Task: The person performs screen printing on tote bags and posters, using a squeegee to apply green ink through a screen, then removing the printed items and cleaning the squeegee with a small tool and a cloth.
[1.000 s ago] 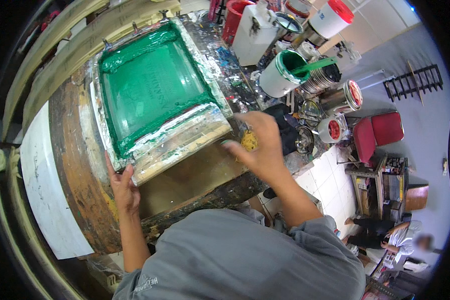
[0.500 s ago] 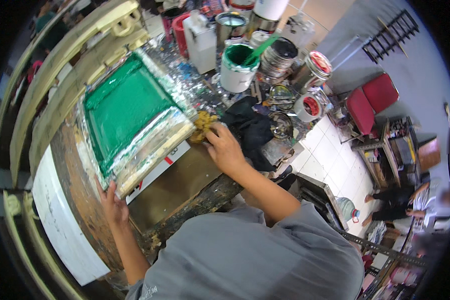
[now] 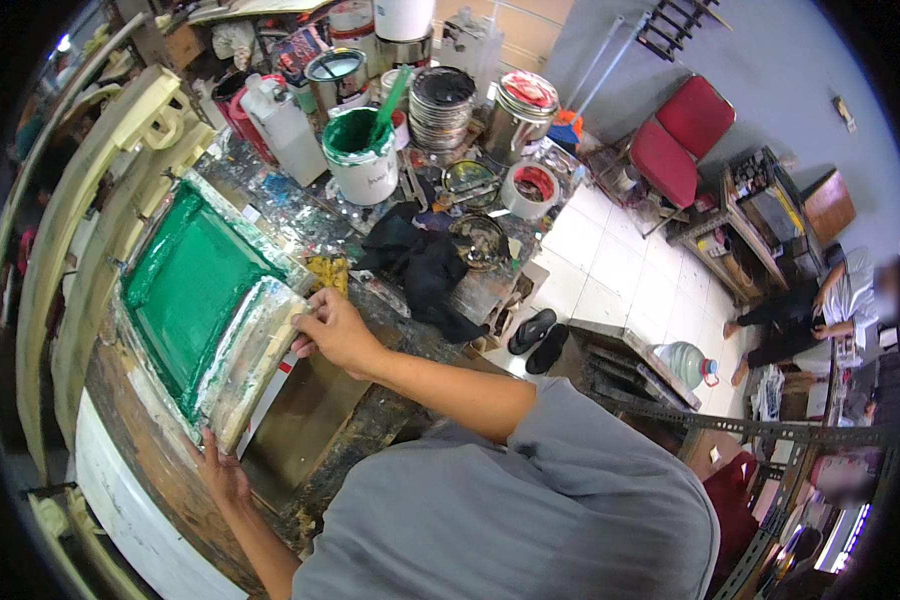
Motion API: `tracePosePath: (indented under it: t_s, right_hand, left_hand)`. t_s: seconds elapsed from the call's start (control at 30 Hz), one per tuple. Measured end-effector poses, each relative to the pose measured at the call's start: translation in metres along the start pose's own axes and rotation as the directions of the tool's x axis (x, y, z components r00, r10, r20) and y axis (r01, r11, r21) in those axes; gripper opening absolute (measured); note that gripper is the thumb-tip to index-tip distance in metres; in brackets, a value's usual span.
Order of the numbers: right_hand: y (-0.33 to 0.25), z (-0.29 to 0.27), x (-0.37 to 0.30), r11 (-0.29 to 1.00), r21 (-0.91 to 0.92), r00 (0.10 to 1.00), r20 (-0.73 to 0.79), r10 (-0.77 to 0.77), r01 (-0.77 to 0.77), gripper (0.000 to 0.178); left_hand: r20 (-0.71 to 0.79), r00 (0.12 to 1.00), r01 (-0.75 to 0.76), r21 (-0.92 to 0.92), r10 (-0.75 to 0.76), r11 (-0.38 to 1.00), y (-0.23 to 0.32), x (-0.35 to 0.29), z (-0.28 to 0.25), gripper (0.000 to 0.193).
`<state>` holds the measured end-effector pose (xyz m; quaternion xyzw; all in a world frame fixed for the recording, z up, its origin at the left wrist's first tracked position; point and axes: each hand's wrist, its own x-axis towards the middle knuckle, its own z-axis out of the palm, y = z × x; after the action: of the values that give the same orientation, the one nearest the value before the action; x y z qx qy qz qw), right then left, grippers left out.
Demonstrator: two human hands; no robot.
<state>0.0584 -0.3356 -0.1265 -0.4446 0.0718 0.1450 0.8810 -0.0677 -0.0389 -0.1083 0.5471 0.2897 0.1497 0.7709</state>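
A screen-printing frame [image 3: 240, 388] with thick green ink [image 3: 198, 290] across its mesh lies tilted on the worktable at the left. Its wooden rim is smeared with white and green. My right hand [image 3: 338, 335] is closed on the rim's near right corner, thumb on top. At the near left corner, my left hand [image 3: 222, 474] grips the rim with its fingertips, partly hidden by the wood. Just past my right hand lies a crumpled yellow sponge-like wad [image 3: 328, 273], touched by neither hand. Under the frame's near edge, part of a white sheet with a red mark [image 3: 284, 368] shows.
Behind stand a white bucket of green ink [image 3: 362, 175] with a green spatula [image 3: 392, 105], a white jug [image 3: 285, 130] and several paint cans. A black cloth [image 3: 420, 265] lies right of the frame. Curved cream racks [image 3: 80, 250] flank the left. A person [image 3: 835, 300] sits far right.
My right hand has let go of the yellow wad and taken hold of the frame's near right corner. My left hand stays at its corner. The view has swung to the right.
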Motion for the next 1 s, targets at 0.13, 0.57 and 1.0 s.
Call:
tracePosePath:
  t_s: [0.13,0.57,1.0]
  right_hand:
    - [-0.005,0.005,-0.034,0.993,0.003,0.992,0.031,-0.121,0.121,0.033]
    - [-0.129,-0.245,-0.142,0.351,-0.934,0.587,-0.253,-0.769,0.057,0.018]
    - [-0.084,-0.338,-0.059,-0.5,-0.761,0.907,-0.295,-0.3,-0.413,0.035]
  left_hand:
    - [0.006,0.985,0.169,-0.172,-0.171,0.97,0.006,-0.032,-0.001,0.063]
    - [0.143,0.958,-0.155,-0.474,0.25,0.867,0.075,-0.048,0.038,0.046]
    - [-0.005,0.918,-0.339,-0.527,0.396,0.78,0.116,-0.054,-0.012,0.041]
